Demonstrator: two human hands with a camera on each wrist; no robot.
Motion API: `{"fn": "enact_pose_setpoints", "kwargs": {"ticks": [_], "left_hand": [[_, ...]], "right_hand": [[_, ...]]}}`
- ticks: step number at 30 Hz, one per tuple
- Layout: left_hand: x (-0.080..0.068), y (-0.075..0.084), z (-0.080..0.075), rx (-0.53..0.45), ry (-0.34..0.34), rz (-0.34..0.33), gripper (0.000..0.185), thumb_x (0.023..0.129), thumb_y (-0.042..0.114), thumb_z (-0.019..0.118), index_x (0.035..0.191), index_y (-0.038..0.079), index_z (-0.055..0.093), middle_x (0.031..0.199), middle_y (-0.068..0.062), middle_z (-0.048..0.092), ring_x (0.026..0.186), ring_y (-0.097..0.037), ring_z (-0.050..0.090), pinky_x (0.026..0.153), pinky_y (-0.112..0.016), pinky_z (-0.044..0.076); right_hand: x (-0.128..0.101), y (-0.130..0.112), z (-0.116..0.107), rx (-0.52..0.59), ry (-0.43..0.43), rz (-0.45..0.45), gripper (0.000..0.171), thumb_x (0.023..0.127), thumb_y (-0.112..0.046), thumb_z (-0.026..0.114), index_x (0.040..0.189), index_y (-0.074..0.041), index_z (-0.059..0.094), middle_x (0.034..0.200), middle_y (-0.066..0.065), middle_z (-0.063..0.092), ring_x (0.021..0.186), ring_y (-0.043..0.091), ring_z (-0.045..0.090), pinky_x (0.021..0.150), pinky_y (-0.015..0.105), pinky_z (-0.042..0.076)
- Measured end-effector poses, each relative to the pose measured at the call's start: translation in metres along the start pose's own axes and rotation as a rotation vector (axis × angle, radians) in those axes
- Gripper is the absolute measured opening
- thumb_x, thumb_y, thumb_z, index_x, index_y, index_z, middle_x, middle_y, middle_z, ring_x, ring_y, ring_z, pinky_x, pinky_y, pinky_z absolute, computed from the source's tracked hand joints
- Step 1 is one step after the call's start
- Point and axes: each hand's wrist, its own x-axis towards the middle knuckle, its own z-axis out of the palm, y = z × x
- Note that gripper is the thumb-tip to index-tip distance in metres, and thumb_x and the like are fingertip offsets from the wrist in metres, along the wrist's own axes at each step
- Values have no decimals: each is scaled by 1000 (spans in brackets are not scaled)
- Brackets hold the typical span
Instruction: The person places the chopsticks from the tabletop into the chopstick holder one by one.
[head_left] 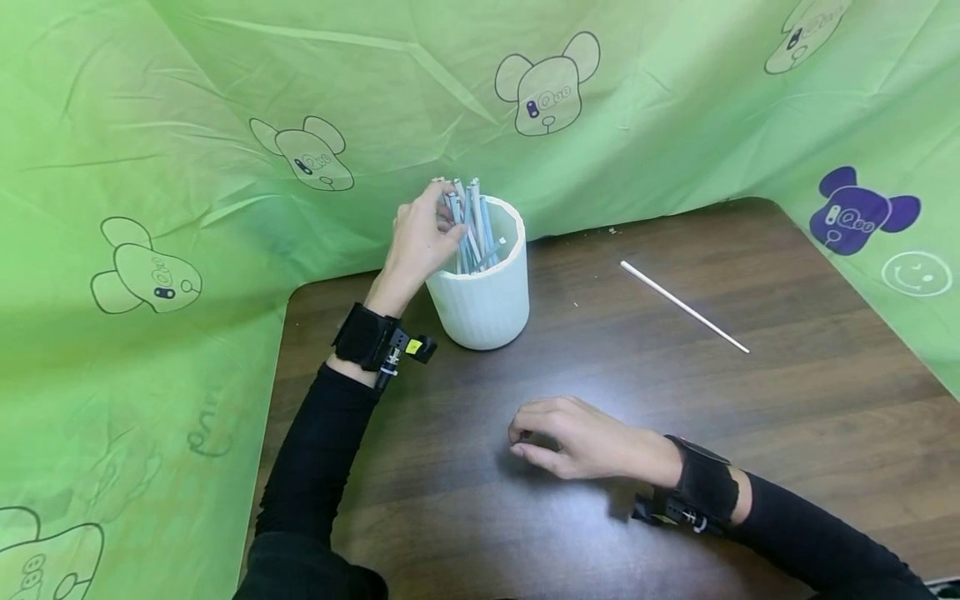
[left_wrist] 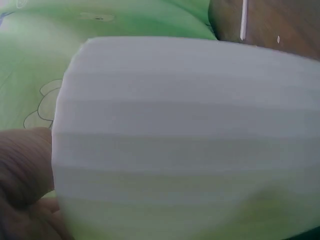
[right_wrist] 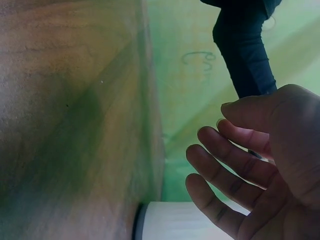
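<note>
A dark brown wood-grain table (head_left: 787, 400) with rounded corners forms the work surface. Green sheeting (head_left: 187, 100) printed with outline bear heads (head_left: 547, 83) encloses it at rear and both sides. One purple bear (head_left: 855, 218) marks the right panel.

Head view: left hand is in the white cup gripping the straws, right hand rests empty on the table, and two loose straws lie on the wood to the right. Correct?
Not quite. The head view shows only one loose straw on the table. The rest holds: the left hand grips the straws in the white cup, and the right hand rests empty.
</note>
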Motion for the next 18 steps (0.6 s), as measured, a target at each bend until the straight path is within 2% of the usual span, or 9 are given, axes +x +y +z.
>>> {"fn": "enact_pose_setpoints", "kwargs": {"ticks": [4, 9, 12, 14, 18], "left_hand": [[-2, -2, -1, 21, 22, 37, 56, 89, 11, 72, 141, 9, 52, 114, -14, 68, 93, -24, 69, 84, -36, 54], [-6, -8, -2, 0, 42, 127, 69, 90, 6, 69, 151, 7, 38, 120, -14, 63, 90, -23, 64, 80, -35, 52], [-10, -13, -2, -13, 62, 175, 69, 90, 3, 66, 152, 8, 36, 122, -15, 62, 93, -23, 65, 81, -34, 53], [-12, -15, -2, -12, 98, 217, 67, 90, 3, 67, 151, 9, 40, 122, -16, 62, 95, -26, 65, 82, -37, 53], [-18, -19, -2, 4, 202, 292, 59, 90, 6, 69, 145, 8, 49, 119, -19, 63, 98, -30, 65, 85, -40, 53]], "right_hand": [[0, 3, -5, 9, 50, -13, 5, 92, -14, 68, 96, -16, 68, 91, -9, 68, 84, 2, 64, 76, 18, 54], [1, 7, -15, 8, 119, -41, 3, 92, -12, 67, 94, -14, 68, 89, -8, 68, 85, 3, 64, 77, 21, 54], [1, 12, -24, 0, 146, -25, 5, 89, -11, 69, 93, -14, 68, 89, -8, 68, 85, 2, 64, 77, 21, 55], [0, 19, -34, -11, 171, 7, 9, 87, -8, 71, 93, -13, 68, 89, -7, 69, 84, 3, 65, 76, 22, 56], [-2, 45, -60, -22, 227, 134, 12, 85, -4, 73, 96, -8, 68, 89, -1, 71, 79, 7, 65, 70, 24, 57]]}}
